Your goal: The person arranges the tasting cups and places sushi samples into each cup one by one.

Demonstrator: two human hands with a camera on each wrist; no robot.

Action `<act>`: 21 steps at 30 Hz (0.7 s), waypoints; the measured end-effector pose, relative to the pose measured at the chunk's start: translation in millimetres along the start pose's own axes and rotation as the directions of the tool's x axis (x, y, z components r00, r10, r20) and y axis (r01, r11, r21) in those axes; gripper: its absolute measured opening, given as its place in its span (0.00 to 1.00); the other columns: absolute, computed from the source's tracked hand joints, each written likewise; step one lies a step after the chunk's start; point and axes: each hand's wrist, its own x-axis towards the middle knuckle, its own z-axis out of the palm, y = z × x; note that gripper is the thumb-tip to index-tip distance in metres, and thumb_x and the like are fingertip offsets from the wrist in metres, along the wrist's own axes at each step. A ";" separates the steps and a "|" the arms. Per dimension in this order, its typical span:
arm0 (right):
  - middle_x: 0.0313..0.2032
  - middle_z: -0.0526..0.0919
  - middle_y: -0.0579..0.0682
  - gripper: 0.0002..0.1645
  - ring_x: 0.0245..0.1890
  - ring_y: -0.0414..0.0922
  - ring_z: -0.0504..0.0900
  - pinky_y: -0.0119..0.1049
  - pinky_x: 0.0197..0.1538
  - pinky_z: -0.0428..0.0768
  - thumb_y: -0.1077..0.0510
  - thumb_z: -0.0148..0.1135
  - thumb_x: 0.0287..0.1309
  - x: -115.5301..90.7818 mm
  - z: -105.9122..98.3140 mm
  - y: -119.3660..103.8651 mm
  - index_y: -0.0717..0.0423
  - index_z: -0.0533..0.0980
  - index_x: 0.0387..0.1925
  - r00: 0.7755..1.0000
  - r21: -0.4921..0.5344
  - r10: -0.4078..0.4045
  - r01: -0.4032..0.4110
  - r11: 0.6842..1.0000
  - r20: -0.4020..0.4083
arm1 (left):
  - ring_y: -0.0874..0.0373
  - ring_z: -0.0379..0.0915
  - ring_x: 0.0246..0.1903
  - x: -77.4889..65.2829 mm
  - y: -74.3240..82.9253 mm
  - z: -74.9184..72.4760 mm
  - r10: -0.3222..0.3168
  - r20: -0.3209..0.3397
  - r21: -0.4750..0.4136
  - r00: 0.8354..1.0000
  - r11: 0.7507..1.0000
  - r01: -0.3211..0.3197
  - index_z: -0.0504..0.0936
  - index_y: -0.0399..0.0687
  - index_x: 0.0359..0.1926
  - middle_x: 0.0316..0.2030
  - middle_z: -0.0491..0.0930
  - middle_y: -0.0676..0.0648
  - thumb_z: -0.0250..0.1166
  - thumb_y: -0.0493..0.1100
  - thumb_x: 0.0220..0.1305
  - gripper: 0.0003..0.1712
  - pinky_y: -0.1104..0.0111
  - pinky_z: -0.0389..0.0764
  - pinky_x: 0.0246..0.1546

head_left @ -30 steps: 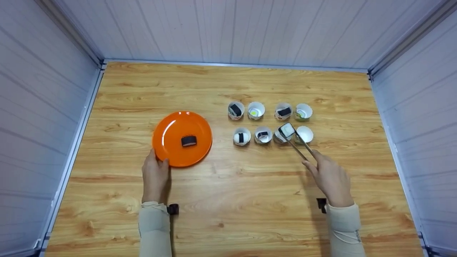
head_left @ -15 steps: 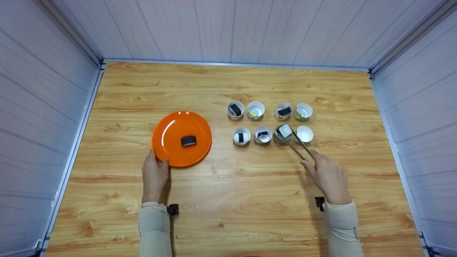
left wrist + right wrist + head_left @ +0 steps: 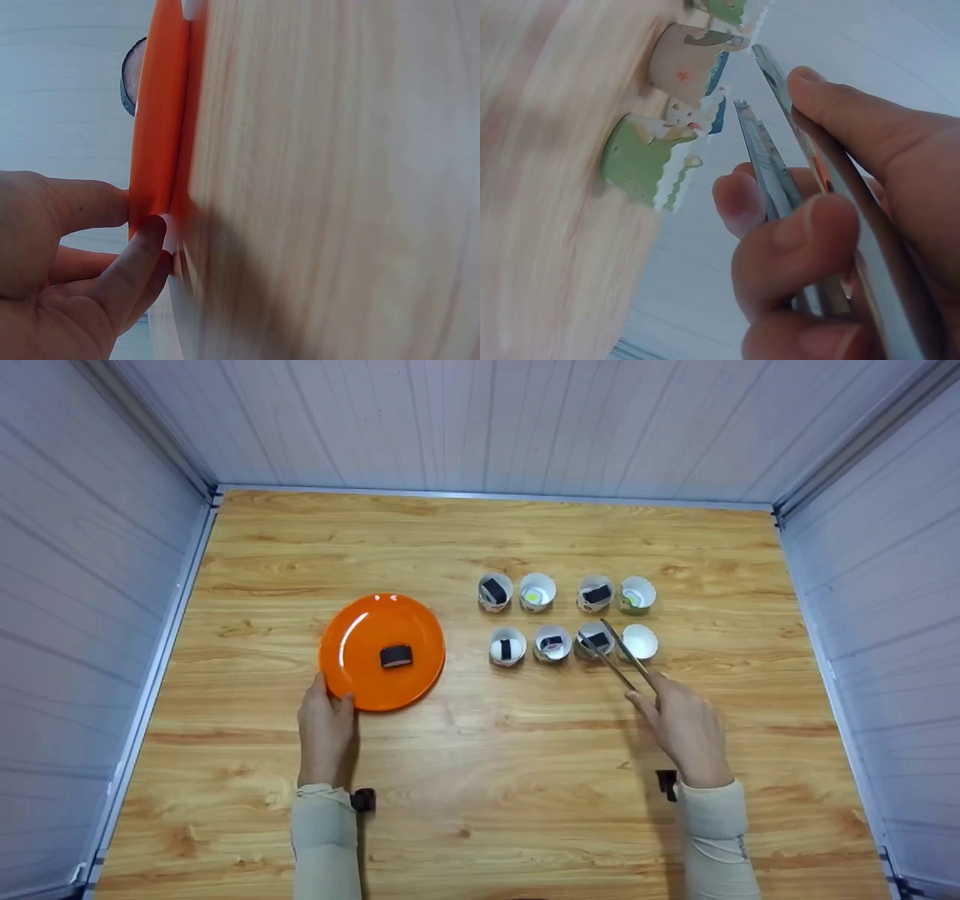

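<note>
My left hand (image 3: 326,731) pinches the near-left rim of an orange plate (image 3: 360,630); in the left wrist view the thumb (image 3: 97,204) is on one side and the fingertips on the other. A dark-wrapped sushi roll piece (image 3: 396,656) lies on the plate. My right hand (image 3: 688,731) grips metal tongs (image 3: 634,658), arms spread with nothing between the tips. Those tips overlap a paper cup (image 3: 583,652) in the front row, where a sushi piece with a dark wrap (image 3: 597,642) sits inside. In the right wrist view, the serrated tong tips (image 3: 759,52) stand beside patterned cups.
Several paper cups stand in two rows right of the plate. One back cup (image 3: 538,583) has a yellow spot inside, and a white cup (image 3: 640,642) is at the front right. Pale panels (image 3: 480,427) enclose the wooden table (image 3: 480,780) at the back and sides.
The right hand lowered a white-faced sushi piece into the front-row cup, and the tongs opened and let it go. The hand shifted slightly left. The left hand and plate stayed in place.
</note>
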 end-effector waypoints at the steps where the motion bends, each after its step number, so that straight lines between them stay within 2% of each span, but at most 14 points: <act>1: 0.18 0.70 0.46 0.23 0.15 0.46 0.68 0.43 0.15 0.65 0.44 0.67 0.63 1.0 0.9 -2.7 0.56 0.81 0.51 1.000 0.002 -0.007 0.007 1.000 -0.005 | 0.41 0.71 0.55 0.0 -0.2 -0.3 0.006 -0.004 0.006 1.000 1.000 -0.006 0.70 0.31 0.60 0.53 0.76 0.33 0.58 0.30 0.69 0.20 0.49 0.70 0.61; 4: 0.19 0.70 0.45 0.25 0.16 0.44 0.68 0.42 0.16 0.65 0.44 0.67 0.63 5.4 4.1 -15.5 0.55 0.80 0.54 0.999 0.013 -0.034 0.034 0.999 0.000 | 0.39 0.72 0.54 -0.2 -0.8 -0.8 0.024 -0.016 0.021 1.000 1.000 -0.023 0.71 0.30 0.58 0.51 0.76 0.32 0.58 0.30 0.68 0.18 0.47 0.71 0.60; 8: 0.21 0.71 0.45 0.28 0.17 0.44 0.68 0.42 0.17 0.67 0.43 0.65 0.64 13.6 10.8 -41.3 0.53 0.78 0.59 0.995 0.044 -0.090 0.089 0.995 0.033 | 0.40 0.71 0.57 -0.9 -1.1 -0.7 0.011 -0.016 0.006 1.000 1.000 -0.011 0.70 0.31 0.60 0.54 0.76 0.33 0.58 0.31 0.69 0.20 0.48 0.70 0.61; 13: 0.31 0.81 0.51 0.32 0.20 0.48 0.75 0.44 0.21 0.74 0.41 0.65 0.64 27.3 22.1 -77.9 0.52 0.75 0.65 0.980 0.075 -0.187 0.182 0.980 0.066 | 0.41 0.70 0.58 -1.0 -0.7 -0.1 -0.021 0.006 0.018 1.000 1.000 0.021 0.68 0.32 0.64 0.56 0.74 0.33 0.58 0.33 0.70 0.23 0.49 0.69 0.62; 15: 0.39 0.84 0.54 0.34 0.21 0.49 0.77 0.43 0.21 0.75 0.40 0.64 0.65 32.9 27.2 -92.6 0.51 0.74 0.66 0.971 0.079 -0.220 0.213 0.974 0.094 | 0.40 0.69 0.59 -0.9 -0.5 -0.2 -0.035 0.014 0.026 0.999 0.999 0.035 0.67 0.32 0.65 0.57 0.74 0.32 0.58 0.33 0.71 0.24 0.49 0.69 0.62; 18: 0.47 0.84 0.56 0.35 0.22 0.48 0.77 0.42 0.22 0.74 0.36 0.60 0.66 40.3 35.8 -112.5 0.51 0.72 0.67 0.950 0.079 -0.276 0.267 0.960 0.143 | 0.40 0.68 0.61 -0.7 0.0 -0.9 -0.051 0.022 0.022 0.998 0.998 0.050 0.66 0.33 0.66 0.58 0.73 0.33 0.57 0.33 0.71 0.25 0.49 0.68 0.64; 21: 0.47 0.84 0.57 0.37 0.25 0.50 0.79 0.42 0.24 0.77 0.33 0.56 0.67 45.4 43.8 -129.7 0.52 0.73 0.66 0.922 0.087 -0.351 0.341 0.936 0.165 | 0.40 0.67 0.62 -0.7 0.3 -1.5 -0.051 0.027 0.012 0.998 0.999 0.051 0.66 0.34 0.67 0.59 0.72 0.33 0.57 0.33 0.71 0.25 0.49 0.67 0.65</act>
